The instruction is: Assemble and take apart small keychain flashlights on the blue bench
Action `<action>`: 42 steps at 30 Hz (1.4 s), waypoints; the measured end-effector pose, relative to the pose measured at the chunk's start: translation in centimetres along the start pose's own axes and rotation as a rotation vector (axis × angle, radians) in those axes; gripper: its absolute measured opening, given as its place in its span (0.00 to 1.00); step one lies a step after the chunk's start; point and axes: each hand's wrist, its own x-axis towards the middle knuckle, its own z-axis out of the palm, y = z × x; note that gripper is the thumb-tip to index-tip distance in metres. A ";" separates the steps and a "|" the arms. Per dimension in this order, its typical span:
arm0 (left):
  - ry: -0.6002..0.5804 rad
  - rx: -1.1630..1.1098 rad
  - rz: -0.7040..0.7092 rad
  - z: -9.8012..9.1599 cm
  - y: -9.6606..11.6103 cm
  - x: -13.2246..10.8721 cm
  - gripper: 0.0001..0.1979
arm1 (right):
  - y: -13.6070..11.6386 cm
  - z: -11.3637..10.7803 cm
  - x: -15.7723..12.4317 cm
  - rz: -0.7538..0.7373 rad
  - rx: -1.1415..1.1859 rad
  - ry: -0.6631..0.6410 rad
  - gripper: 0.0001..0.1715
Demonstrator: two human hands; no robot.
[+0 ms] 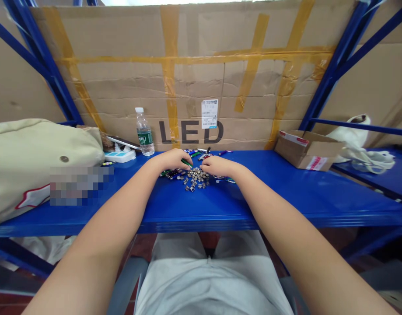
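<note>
My left hand (pixel 175 159) is closed around a green pen-like tube (pixel 187 162), whose end shows by the fingertips. Close by on the right, my right hand (pixel 215 165) has its fingers pinched at the edge of a pile of small silvery metal parts (pixel 197 177); what it grips is too small to make out. The pile lies on the blue table (pixel 201 208) between and in front of both hands. Several dark, coloured tubes (pixel 174 174) lie under my left hand. More coloured tubes (pixel 197 153) are scattered behind the hands.
A water bottle (pixel 145 134) stands at the back left, beside a white power strip (pixel 120 155). At the left lies a large cream bag (pixel 40 162). An open cardboard box (pixel 307 148) is at the back right. Taped cardboard (pixel 128 92) walls off the back.
</note>
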 end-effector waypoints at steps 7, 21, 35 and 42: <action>0.180 0.083 -0.173 0.1 -2.9 -0.5 0.17 | 0.7 -0.6 -0.3 0.095 0.041 0.020 0.17; 0.004 0.102 -0.329 0.7 -5.0 -0.3 0.17 | 0.8 -1.4 -1.1 0.340 0.131 -0.385 0.17; 0.150 0.287 -0.388 3.6 -2.7 10.4 0.12 | 2.4 -1.4 -0.3 0.246 0.043 0.076 0.19; 0.218 0.300 -0.337 1.5 -2.5 8.8 0.11 | 3.5 -0.9 0.1 0.253 0.162 0.279 0.13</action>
